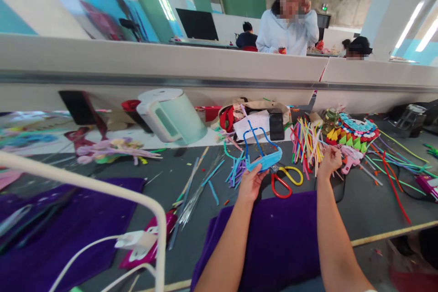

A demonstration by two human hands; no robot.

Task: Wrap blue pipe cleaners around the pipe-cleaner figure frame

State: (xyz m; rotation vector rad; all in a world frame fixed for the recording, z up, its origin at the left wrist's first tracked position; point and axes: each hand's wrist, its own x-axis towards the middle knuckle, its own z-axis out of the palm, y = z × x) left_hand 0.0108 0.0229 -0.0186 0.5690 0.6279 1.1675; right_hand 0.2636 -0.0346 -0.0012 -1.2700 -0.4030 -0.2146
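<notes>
My left hand (251, 185) pinches the lower edge of a blue pipe-cleaner craft piece (265, 159). It has a light blue, boat-like base with darker blue stems bent into a frame above it. My right hand (330, 159) is closed at the right side of a pile of multicoloured pipe-cleaner pieces (306, 143); what its fingertips hold, if anything, is too small to make out. Scissors (285, 180) with one red and one yellow handle lie just right of my left hand. Short purple and blue pieces (236, 171) lie behind that hand. A pink glue gun (351, 157) rests beside my right hand.
A purple cloth (284, 237) lies under my forearms. A pale green kettle (171, 116) and a black phone (276, 125) stand along the low partition (205, 64). At left, a white tube frame (137, 191) crosses in front. Beyond the partition is a person (287, 27) in a light top.
</notes>
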